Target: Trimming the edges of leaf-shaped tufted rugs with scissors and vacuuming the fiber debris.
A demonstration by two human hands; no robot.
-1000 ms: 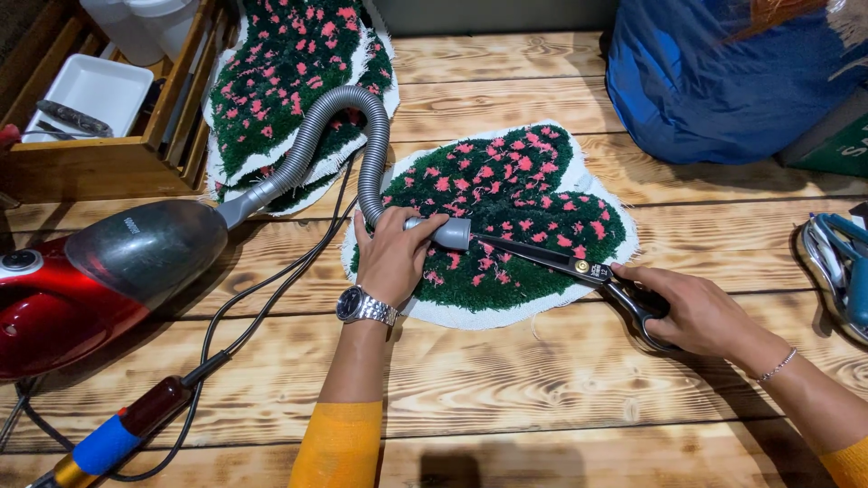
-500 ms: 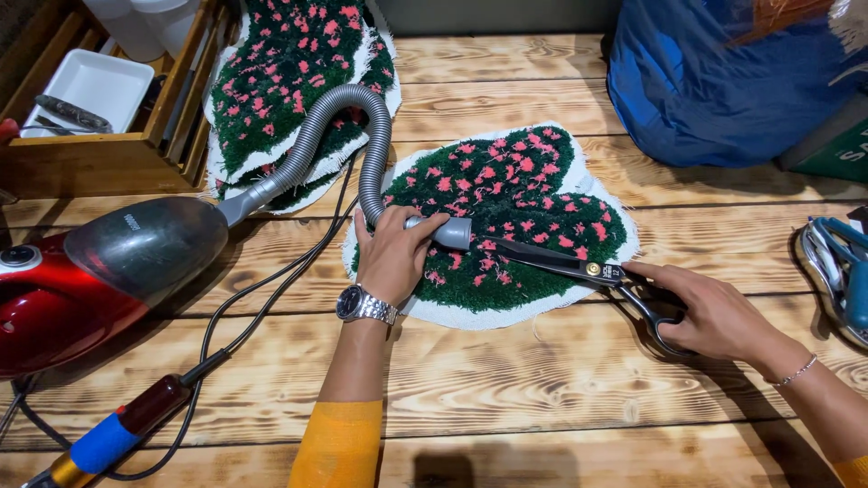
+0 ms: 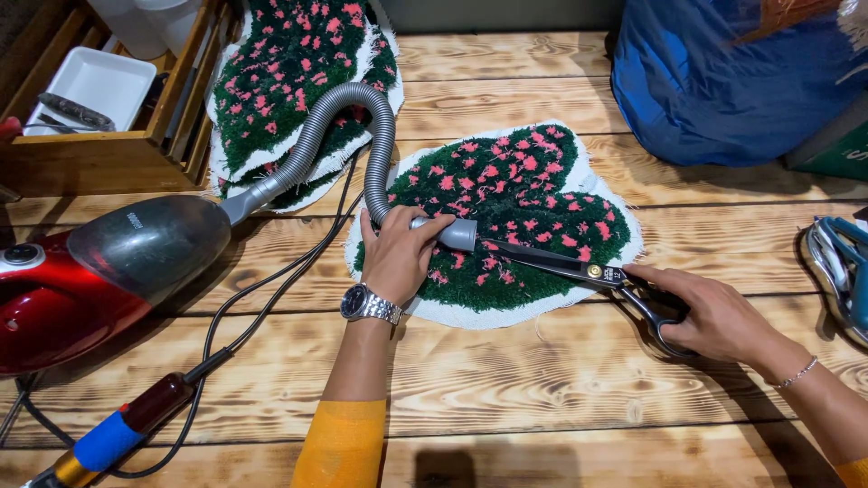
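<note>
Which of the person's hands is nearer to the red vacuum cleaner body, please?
Left. The left hand holds the grey hose nozzle just right of the vacuum cleaner body; the right hand grips the scissors farther right.

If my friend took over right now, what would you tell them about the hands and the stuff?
Left hand grips the grey vacuum hose nozzle against the green and pink tufted rug piece.
Right hand holds black scissors, blades lying on the rug's lower part near the nozzle.
The red vacuum cleaner sits to the left; a second tufted piece lies behind the hose.
How much trimming is done or left cannot be told.
</note>
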